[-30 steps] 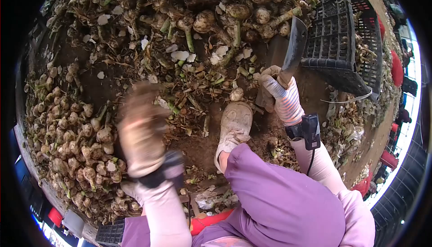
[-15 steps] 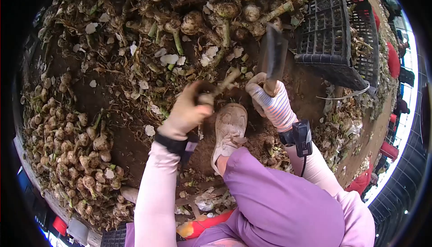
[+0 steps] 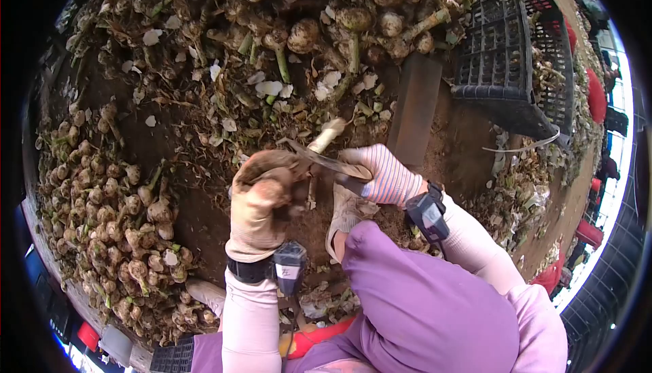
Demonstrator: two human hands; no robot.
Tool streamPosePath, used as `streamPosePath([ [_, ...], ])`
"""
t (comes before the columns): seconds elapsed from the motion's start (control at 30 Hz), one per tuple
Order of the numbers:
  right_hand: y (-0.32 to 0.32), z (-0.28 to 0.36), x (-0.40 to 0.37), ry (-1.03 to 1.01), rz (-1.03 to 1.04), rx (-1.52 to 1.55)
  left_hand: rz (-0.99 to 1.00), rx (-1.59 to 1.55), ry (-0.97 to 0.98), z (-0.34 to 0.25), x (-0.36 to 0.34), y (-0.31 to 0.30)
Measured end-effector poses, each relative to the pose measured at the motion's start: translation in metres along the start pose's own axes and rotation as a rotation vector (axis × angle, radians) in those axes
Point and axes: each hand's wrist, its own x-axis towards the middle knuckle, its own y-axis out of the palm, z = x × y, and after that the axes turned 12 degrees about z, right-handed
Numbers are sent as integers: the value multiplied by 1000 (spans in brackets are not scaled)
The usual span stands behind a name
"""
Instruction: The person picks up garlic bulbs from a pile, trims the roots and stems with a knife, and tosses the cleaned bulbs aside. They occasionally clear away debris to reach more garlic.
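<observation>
My left hand [image 3: 265,193], in a soiled pale glove, is closed around a garlic bulb mostly hidden by the fingers. Its cut pale stem [image 3: 329,134] pokes out past the fingertips to the upper right. In a striped glove, my right hand [image 3: 384,175] grips a knife [image 3: 327,162] by its handle. The blade points left and lies against or just over the stem, close to my left fingers; exact contact cannot be made out. Below the knife is a dusty shoe [image 3: 350,213].
Garlic with long stems [image 3: 299,33] is heaped at the top. Short-stemmed garlic bulbs [image 3: 102,230] pile up on the left. A black plastic crate [image 3: 492,54] stands at upper right, beside a flat brown board [image 3: 415,112]. Peel and stem scraps litter the soil.
My right hand has brought the knife down and left, turning the blade from upright to nearly level across the stem. My left hand has drawn slightly down and left, still holding the garlic.
</observation>
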Motion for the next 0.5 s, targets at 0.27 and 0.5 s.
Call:
streamPosePath([
  [0.27,-2,13,-12,121,-45,532,4,-68,62,-22,-11,0],
  [0.5,-4,23,-3,113,-45,291,3,201,238,-22,-26,16],
])
